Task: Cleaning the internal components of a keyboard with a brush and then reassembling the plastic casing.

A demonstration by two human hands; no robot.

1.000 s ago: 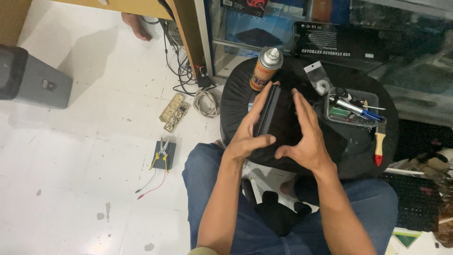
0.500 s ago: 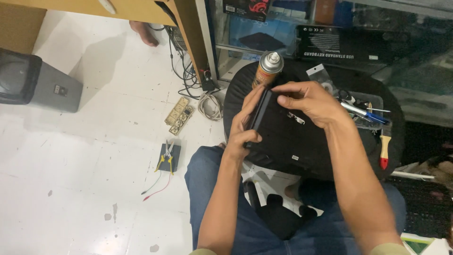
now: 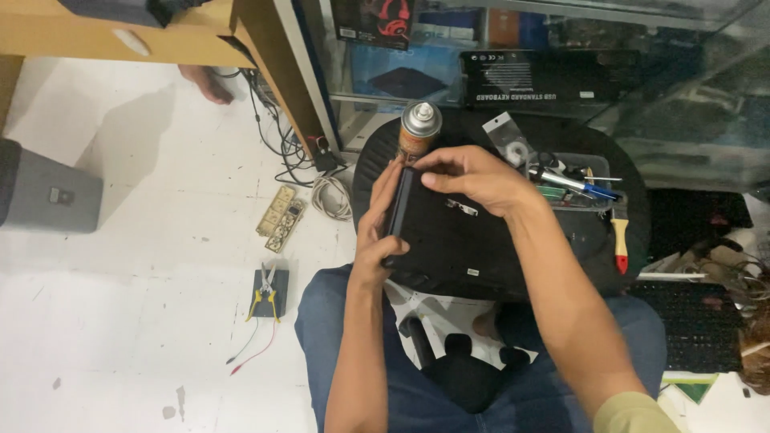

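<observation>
Centre of the frame: flat black plastic laptop-like device (image 3: 473,240) lying on a round black stool top (image 3: 634,232), case closed, no cover off. Left hand (image 3: 383,220) wrapped around its left edge, fingers closed on it. Right hand (image 3: 473,178) at the upper left corner, fingertips pinched there; whether on a screw, cannot tell. Orange spray can (image 3: 418,128) just above. Grey tray of screwdrivers (image 3: 573,184) right, untouched. Opening seemingly barely begun.
</observation>
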